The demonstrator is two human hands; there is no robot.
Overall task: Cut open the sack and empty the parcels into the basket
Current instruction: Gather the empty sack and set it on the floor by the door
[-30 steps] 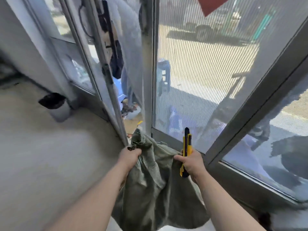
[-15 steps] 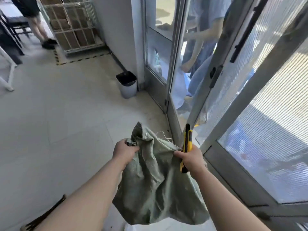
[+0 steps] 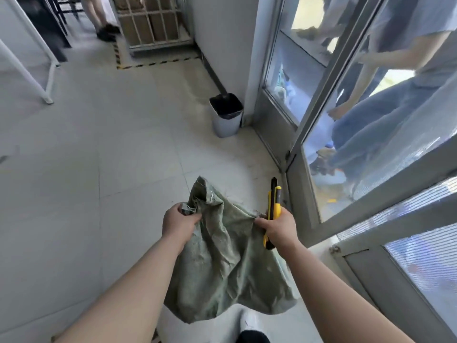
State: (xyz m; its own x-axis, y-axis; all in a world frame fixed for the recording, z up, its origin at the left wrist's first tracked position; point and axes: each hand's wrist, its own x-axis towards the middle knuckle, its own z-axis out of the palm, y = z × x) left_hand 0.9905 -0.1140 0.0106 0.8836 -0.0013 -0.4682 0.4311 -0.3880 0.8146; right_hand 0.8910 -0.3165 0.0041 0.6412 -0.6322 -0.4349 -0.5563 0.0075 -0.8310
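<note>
Sack (image 3: 222, 263), seemingly emptied, hangs gripped by left hand (image 3: 179, 222) and right hand (image 3: 278, 227), which also holds knife (image 3: 274, 201); discarding probably follows, bin (image 3: 226, 115) at twelve o'clock.

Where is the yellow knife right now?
Head view, lower centre: the yellow knife stands upright in the right hand, beside the green sack, near the glass door.

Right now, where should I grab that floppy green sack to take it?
Grip the crumpled top edge of the limp green woven sack, beside the left hand, coming from the left: the cloth bunches there, and the right hand also holds a yellow-and-black utility knife.
</note>
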